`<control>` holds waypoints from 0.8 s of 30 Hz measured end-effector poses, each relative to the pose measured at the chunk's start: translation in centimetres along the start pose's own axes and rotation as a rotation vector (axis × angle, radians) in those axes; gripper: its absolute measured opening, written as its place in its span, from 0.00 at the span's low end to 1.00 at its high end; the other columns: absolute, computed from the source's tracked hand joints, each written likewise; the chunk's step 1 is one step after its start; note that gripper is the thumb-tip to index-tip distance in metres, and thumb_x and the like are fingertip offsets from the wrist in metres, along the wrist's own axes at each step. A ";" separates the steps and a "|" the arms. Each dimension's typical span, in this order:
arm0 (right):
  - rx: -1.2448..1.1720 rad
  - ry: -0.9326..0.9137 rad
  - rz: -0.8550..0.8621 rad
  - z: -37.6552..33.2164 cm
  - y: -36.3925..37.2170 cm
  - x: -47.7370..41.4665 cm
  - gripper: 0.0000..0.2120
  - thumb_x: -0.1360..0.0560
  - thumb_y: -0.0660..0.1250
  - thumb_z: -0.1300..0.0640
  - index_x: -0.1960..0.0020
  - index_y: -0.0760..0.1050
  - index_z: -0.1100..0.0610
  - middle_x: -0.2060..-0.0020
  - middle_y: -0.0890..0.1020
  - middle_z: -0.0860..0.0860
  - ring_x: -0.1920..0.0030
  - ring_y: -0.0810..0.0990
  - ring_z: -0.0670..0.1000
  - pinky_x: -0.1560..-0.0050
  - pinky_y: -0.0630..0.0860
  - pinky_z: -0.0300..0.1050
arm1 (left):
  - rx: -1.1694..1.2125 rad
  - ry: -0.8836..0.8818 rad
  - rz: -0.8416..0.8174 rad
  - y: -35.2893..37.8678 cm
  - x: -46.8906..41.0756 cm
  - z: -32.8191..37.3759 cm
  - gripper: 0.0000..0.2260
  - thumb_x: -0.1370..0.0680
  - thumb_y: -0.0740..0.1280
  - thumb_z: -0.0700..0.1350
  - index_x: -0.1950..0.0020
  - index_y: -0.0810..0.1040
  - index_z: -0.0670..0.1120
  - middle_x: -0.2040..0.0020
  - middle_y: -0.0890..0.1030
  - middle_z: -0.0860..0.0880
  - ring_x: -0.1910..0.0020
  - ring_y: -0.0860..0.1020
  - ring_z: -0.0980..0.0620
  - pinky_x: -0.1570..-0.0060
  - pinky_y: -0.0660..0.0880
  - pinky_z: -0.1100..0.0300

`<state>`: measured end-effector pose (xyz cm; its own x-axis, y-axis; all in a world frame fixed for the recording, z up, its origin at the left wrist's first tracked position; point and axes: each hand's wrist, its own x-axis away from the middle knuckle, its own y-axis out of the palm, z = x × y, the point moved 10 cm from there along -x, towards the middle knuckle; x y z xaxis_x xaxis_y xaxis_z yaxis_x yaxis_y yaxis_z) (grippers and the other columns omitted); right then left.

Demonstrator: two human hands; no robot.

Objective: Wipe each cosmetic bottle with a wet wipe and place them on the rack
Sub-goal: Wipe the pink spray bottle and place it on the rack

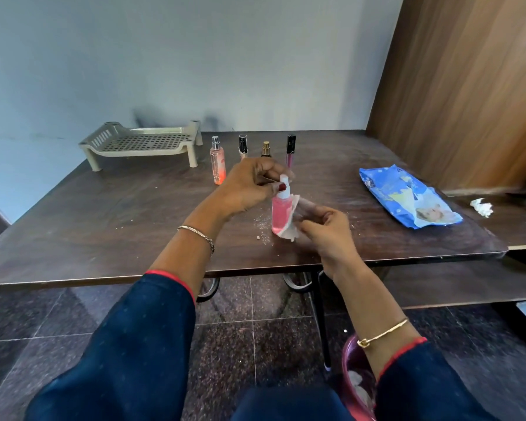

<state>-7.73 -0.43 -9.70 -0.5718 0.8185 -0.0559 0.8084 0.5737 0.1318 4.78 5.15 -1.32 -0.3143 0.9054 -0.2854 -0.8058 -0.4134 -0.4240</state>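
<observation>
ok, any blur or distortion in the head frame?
Head view: fisheye bows the table edge and tilts the wood panel; the right hand and wet wipe are motion-smeared against the pink spray bottle; the left hand is sharper; light is soft, faint sheen on the floor tiles.

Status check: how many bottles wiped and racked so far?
Done: nothing racked; the rack holds no bottle. In hand: left hand pinches the top of the pink spray bottle while the right hand holds a wet wipe against its side. Left: finish it, then the peach spray bottle, black-capped bottle, gold-capped bottle and lip gloss tube standing behind.
</observation>
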 end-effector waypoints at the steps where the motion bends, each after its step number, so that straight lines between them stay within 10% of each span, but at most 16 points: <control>1: -0.094 0.031 0.038 0.1 -0.4 -0.3 0.21 0.29 0.60 0.78 0.39 0.76 0.65 0.48 0.83 0.58 0.50 0.83 0.51 0.52 0.80 0.37 | -0.001 0.002 -0.022 0.1 0.0 0.1 0.13 0.26 0.66 0.31 0.50 0.81 0.48 0.54 0.84 0.50 0.51 0.81 0.57 0.46 0.76 0.64; 12: 0.114 0.029 -0.293 0.8 2.5 -1.0 0.27 0.31 0.66 0.77 0.34 0.71 0.63 0.43 0.82 0.57 0.41 0.80 0.54 0.36 0.73 0.50 | 0.012 -0.012 -0.059 0.5 0.2 0.1 0.15 0.25 0.62 0.27 0.48 0.81 0.45 0.53 0.83 0.53 0.52 0.80 0.64 0.49 0.75 0.71; 17: -0.012 -0.025 -0.138 -2.0 1.7 -2.2 0.30 0.33 0.66 0.75 0.33 0.66 0.62 0.45 0.82 0.58 0.46 0.81 0.53 0.60 0.77 0.36 | 0.017 0.003 -0.069 0.6 0.2 -0.1 0.14 0.24 0.65 0.30 0.49 0.81 0.48 0.52 0.84 0.50 0.47 0.81 0.54 0.43 0.77 0.59; 24: -0.005 0.064 -0.055 0.2 0.1 -1.8 0.27 0.32 0.68 0.76 0.37 0.67 0.61 0.51 0.84 0.57 0.53 0.83 0.52 0.59 0.79 0.43 | -0.007 -0.007 -0.062 0.6 0.1 -0.1 0.15 0.25 0.65 0.30 0.48 0.81 0.48 0.51 0.84 0.51 0.48 0.81 0.59 0.43 0.75 0.63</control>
<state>-6.54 -1.83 -9.83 -0.6232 0.7821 0.0000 0.7749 0.6174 0.1354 4.36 5.00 -1.71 -0.2673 0.9299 -0.2528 -0.8202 -0.3573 -0.4467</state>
